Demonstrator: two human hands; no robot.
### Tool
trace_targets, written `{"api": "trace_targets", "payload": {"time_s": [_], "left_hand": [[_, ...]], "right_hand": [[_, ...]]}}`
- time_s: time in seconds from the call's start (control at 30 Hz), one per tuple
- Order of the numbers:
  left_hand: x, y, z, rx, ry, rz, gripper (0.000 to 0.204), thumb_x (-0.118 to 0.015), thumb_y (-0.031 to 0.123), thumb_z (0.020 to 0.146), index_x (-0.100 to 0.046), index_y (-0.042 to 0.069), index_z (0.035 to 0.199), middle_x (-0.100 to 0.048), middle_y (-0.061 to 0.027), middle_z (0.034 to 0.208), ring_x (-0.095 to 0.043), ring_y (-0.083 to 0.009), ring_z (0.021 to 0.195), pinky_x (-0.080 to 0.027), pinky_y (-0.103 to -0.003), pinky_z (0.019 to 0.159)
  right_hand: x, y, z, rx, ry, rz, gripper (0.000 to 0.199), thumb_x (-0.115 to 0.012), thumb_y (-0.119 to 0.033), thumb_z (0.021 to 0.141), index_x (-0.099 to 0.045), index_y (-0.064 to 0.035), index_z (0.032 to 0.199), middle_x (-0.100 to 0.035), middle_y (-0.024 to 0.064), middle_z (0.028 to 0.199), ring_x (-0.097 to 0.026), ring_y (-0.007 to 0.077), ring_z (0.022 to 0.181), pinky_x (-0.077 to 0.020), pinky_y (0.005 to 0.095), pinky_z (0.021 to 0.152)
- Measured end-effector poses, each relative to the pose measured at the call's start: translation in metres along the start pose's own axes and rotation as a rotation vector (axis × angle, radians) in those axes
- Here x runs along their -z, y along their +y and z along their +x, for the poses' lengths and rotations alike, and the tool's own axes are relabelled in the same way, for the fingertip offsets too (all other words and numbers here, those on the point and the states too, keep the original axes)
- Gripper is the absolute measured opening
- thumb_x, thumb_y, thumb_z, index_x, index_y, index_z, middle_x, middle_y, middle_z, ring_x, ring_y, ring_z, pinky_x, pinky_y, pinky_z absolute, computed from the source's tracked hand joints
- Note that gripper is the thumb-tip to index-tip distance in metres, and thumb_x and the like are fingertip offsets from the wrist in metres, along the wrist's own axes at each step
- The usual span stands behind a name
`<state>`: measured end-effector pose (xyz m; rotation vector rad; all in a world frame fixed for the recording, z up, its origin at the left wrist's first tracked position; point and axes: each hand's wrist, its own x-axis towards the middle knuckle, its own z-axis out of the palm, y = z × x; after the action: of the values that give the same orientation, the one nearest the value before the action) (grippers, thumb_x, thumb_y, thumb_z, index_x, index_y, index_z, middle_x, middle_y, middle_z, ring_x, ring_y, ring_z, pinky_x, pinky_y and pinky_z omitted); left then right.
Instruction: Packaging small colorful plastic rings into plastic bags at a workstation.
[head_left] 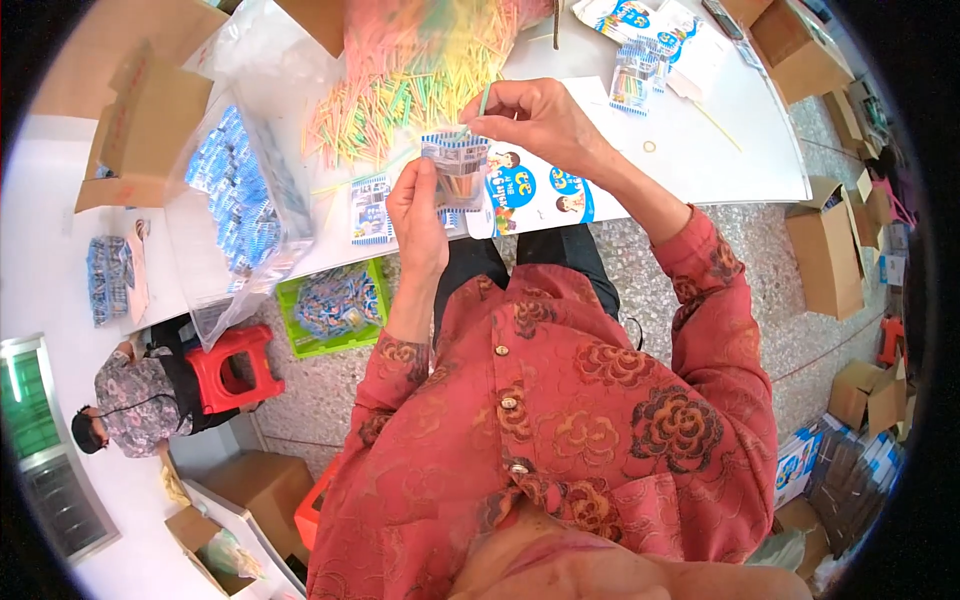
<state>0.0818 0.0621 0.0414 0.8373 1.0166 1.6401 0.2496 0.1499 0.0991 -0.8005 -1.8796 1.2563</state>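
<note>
My left hand (pixel 418 222) pinches a small clear packet (pixel 452 170) with blue-and-white striped edges, upright above the near edge of the table. Several thin sticks show through its film. At the packet's top, my right hand (pixel 548 125) grips a thin green stick (pixel 485 98) between thumb and fingers. Whether its lower end is inside the packet, I cannot tell. Beneath my hands lie a printed white-and-blue pouch (pixel 540 207) and another striped packet (pixel 369 212). Just beyond is a loose heap of pink, yellow and green sticks (pixel 395 115).
A clear plastic bag of blue striped packets (pixel 235 190) lies at left. Below the table edge stand a green crate (pixel 312 342) of small packets and a red stool (pixel 255 375). Cardboard boxes (pixel 825 255) line the right. Another person (pixel 145 405) sits at far left.
</note>
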Motion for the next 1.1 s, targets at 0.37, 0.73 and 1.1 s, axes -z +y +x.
{"api": "trace_targets", "payload": {"time_s": [0.37, 0.73, 1.1], "left_hand": [[-0.014, 0.002, -0.006, 0.014, -0.056, 0.091, 0.023, -0.051, 0.018, 0.094, -0.063, -0.002, 0.095, -0.062, 0.0013, 0.084, -0.051, -0.0035, 0.075, -0.040, -0.019, 0.070], [-0.011, 0.005, -0.008, -0.071, -0.043, 0.162, 0.021, -0.053, 0.019, 0.093, -0.063, 0.000, 0.093, -0.062, 0.0017, 0.085, -0.051, -0.0037, 0.076, -0.041, -0.020, 0.069], [-0.030, 0.009, -0.019, -0.111, -0.090, 0.297, 0.024, -0.051, 0.018, 0.094, -0.062, -0.004, 0.098, -0.060, 0.0011, 0.083, -0.049, -0.0035, 0.074, -0.040, -0.020, 0.067]], "right_hand": [[0.002, -0.006, -0.006, 0.124, 0.068, -0.021, 0.010, -0.064, -0.011, 0.082, -0.066, -0.0037, 0.089, -0.059, -0.0032, 0.066, -0.047, 0.0002, 0.056, -0.0378, 0.0180, 0.049], [0.030, -0.016, -0.014, 0.120, -0.006, -0.204, 0.010, -0.064, -0.009, 0.079, -0.066, -0.0019, 0.086, -0.059, -0.0006, 0.063, -0.048, 0.0020, 0.057, -0.0384, 0.0206, 0.050], [0.020, -0.015, -0.028, 0.120, -0.104, -0.210, 0.012, -0.063, -0.012, 0.081, -0.066, -0.0012, 0.086, -0.058, 0.0002, 0.063, -0.046, 0.0017, 0.058, -0.0374, 0.0207, 0.050]]}}
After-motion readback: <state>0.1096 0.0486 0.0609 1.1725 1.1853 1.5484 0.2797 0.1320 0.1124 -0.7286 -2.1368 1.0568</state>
